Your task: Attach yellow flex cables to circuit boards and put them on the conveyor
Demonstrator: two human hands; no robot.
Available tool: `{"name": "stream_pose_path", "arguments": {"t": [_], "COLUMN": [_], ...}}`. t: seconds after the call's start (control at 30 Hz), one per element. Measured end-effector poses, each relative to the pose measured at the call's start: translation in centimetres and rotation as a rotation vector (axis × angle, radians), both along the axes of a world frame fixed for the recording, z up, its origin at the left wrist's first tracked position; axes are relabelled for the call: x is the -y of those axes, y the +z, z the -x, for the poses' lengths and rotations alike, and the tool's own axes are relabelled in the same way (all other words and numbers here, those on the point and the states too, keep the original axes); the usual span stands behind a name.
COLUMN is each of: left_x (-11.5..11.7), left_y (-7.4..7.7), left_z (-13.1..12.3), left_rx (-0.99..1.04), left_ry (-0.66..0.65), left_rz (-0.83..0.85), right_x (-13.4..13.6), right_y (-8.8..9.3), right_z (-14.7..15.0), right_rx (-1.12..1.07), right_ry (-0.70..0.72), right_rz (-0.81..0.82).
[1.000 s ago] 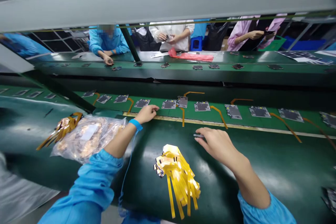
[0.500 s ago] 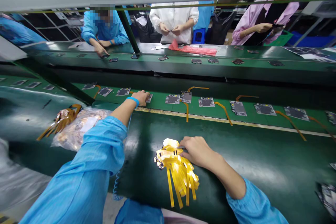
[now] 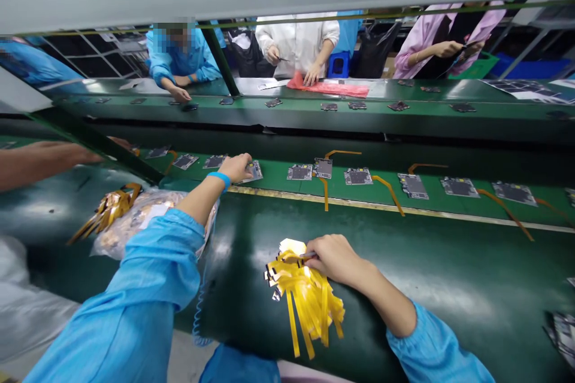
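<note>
strips of amber film and a clear bag lie left of the fingers of the left hand, perhaps parked aside as reserve. those fingers are half-curled over a circuit board, likely steadying it (whether they grip it, i cannot tell). rightward, the fingers of the right hand pinch a thin grey tool, its tip at the yellow strips, heaped just below those fingers, presumably for easy reach.

At six o'clock, yellow strips are gleaming like glossy plastic; the smooth surface is shining; at eight, a clear plastic bag is looking creased.
</note>
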State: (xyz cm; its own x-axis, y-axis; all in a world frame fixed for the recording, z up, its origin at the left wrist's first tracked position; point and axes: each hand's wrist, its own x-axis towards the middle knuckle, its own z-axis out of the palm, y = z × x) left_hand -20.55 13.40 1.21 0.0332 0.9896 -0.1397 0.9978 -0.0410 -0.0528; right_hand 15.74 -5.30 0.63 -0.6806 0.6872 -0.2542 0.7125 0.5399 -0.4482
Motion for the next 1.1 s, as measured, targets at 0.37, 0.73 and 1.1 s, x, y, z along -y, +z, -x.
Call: {"name": "stream_pose_path", "arguments": {"t": [0.37,0.73,1.1], "left_x": [4.7,11.8,13.5], "left_y": [0.1,3.0,3.2], "left_z": [-5.2,-19.3,-20.4], "left_rx": [0.705,0.998,0.901], "left_ry": [-0.037,-0.349,-0.428], "left_rz": [-0.326,-0.376,-0.429], "right_x": [-0.4,-0.8,-0.6], "right_y": [2.4,4.4,4.0], "right_z": [-1.5,-4.7,-4.0], "right_rx": [-0.234,-0.440,-0.322], "right_ry": [-0.028,-0.365,-0.305], "right_rz": [-0.025,-0.616,-0.790]}}
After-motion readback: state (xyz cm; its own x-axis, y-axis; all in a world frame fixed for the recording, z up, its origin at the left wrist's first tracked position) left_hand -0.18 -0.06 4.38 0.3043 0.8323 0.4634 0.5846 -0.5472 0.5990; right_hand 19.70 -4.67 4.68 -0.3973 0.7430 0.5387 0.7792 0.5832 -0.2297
